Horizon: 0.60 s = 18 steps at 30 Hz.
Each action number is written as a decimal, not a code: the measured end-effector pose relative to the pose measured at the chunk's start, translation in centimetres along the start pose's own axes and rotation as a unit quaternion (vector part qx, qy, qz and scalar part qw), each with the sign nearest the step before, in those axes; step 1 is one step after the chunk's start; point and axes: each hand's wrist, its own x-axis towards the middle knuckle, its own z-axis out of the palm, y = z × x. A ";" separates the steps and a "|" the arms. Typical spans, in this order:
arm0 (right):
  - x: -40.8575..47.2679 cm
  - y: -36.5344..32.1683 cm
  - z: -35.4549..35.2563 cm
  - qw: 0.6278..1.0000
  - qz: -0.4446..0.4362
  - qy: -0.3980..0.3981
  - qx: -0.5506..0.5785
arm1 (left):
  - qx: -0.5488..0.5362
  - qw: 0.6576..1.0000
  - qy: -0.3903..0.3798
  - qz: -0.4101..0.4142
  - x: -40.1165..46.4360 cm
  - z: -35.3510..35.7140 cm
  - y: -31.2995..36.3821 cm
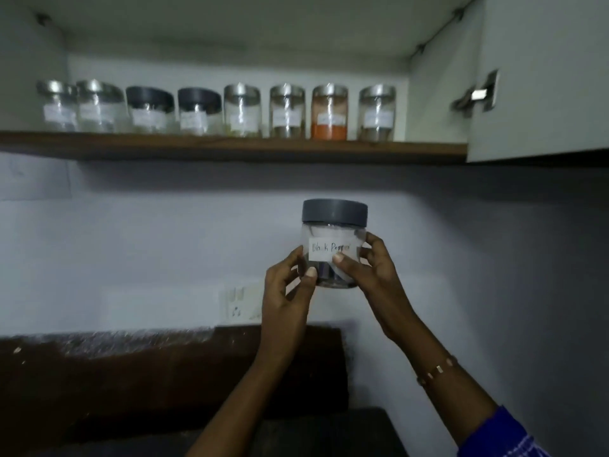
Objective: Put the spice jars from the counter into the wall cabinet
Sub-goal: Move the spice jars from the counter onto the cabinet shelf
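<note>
A clear spice jar (334,232) with a dark grey lid and a white label reading "Black Pepper" is held up in front of the wall, below the cabinet shelf. My left hand (286,291) grips its lower left side and my right hand (372,268) grips its right side, thumb on the label. Dark contents lie at the jar's bottom. Above, the open wall cabinet (230,146) has a wooden shelf with a row of several labelled jars (286,112), most with steel lids, two with dark lids, one holding orange powder (329,113).
The cabinet door (543,77) stands open at the upper right with its hinge (478,94) showing. A wall switch plate (239,303) sits behind my left hand. A dark board wrapped in plastic (131,374) leans against the wall above the dark counter (329,433).
</note>
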 end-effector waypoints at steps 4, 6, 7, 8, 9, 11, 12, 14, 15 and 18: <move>4.8 -4.7 -2.9 0.994 -0.098 0.051 -0.015 | 0.010 0.996 -0.004 0.090 6.1 4.3 4.0; 7.3 -7.0 -4.1 0.988 -0.131 0.082 -0.001 | -0.001 0.992 -0.026 0.121 8.9 6.4 6.0; 8.6 -8.0 -4.7 0.984 -0.145 0.099 0.002 | -0.002 0.990 -0.037 0.135 10.2 7.4 7.0; 9.9 -8.9 -5.4 0.980 -0.161 0.117 -0.004 | 0.003 0.988 -0.044 0.149 11.4 8.5 7.9; 11.1 -9.7 -6.0 0.975 -0.175 0.137 -0.018 | 0.012 0.986 -0.047 0.159 12.7 9.6 8.6; 13.6 -10.7 -7.3 0.963 -0.194 0.182 -0.054 | 0.038 0.983 -0.045 0.172 15.0 11.7 9.7; 14.7 -11.0 -8.0 0.958 -0.193 0.198 -0.070 | 0.051 0.983 -0.044 0.173 16.1 12.7 10.0; 16.6 -11.1 -9.4 0.955 -0.185 0.215 -0.090 | 0.074 0.984 -0.048 0.157 18.1 14.6 10.2; 17.3 -11.0 -10.0 0.954 -0.181 0.217 -0.101 | 0.084 0.985 -0.054 0.143 19.0 15.4 10.1; 19.1 -10.2 -11.7 0.951 -0.174 0.217 -0.135 | 0.114 0.984 -0.077 0.115 21.2 17.3 9.3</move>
